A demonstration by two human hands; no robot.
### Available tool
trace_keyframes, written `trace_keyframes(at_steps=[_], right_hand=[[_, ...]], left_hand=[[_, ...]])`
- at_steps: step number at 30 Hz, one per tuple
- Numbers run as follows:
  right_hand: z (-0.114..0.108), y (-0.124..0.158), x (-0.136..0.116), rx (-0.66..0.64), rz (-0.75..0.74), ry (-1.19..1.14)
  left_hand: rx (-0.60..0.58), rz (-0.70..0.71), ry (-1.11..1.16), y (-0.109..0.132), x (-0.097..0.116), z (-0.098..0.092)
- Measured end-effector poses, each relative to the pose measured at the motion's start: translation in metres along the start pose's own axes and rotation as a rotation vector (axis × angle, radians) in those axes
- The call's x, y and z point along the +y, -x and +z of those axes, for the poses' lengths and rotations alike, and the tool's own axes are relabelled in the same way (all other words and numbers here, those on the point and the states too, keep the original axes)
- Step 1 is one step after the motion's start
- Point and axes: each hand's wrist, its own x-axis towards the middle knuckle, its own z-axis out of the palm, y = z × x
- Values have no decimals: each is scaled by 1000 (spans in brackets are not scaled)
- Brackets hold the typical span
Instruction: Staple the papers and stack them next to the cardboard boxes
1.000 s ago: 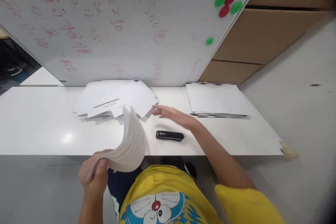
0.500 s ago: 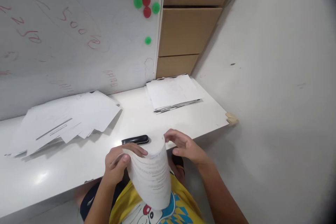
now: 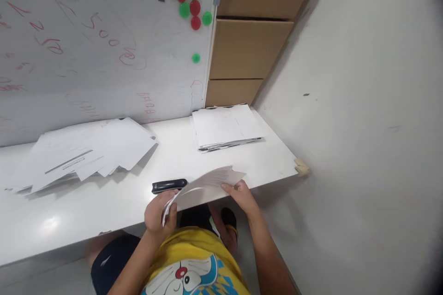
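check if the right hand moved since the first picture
Yes. Judged against the left pile, the right hand has moved rightward and nearer, from beside that pile's corner to the table's front edge, now holding papers.

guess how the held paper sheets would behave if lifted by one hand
The paper sheets would probably flop, since they curve between the left hand and right hand. They may fan apart, as separate edges show by the left hand.
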Motion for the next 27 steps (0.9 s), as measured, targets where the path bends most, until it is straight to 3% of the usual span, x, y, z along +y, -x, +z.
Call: trace_keyframes(at_steps=[2, 5, 10, 12, 14, 18, 22, 24, 27], right_hand=[[1, 1, 3, 14, -38, 6], [1, 3, 2, 80, -149, -18], [7, 9, -3, 139, -214, -41], [13, 12, -4, 141, -203, -71], [18, 14, -4, 197, -195, -121], [20, 20, -8, 191, -155, -63], [1, 32, -14, 133, -121, 72], [-12, 40, -16, 147, -23, 44], [-29, 47, -16, 177, 122, -9]], left_hand=[[33, -130, -2, 7, 4, 4], [-31, -274, 46, 13, 3, 6], [-363, -403, 38, 7, -12, -3], [-496, -394, 52, 4, -14, -4], [-551, -364, 80, 5, -13, -3], [-497, -301, 93, 18, -7, 1], [-511, -285, 172, 37, -3, -6], [-443, -252, 128, 39, -3, -13], [-289, -81, -127, 29, -8, -24]])
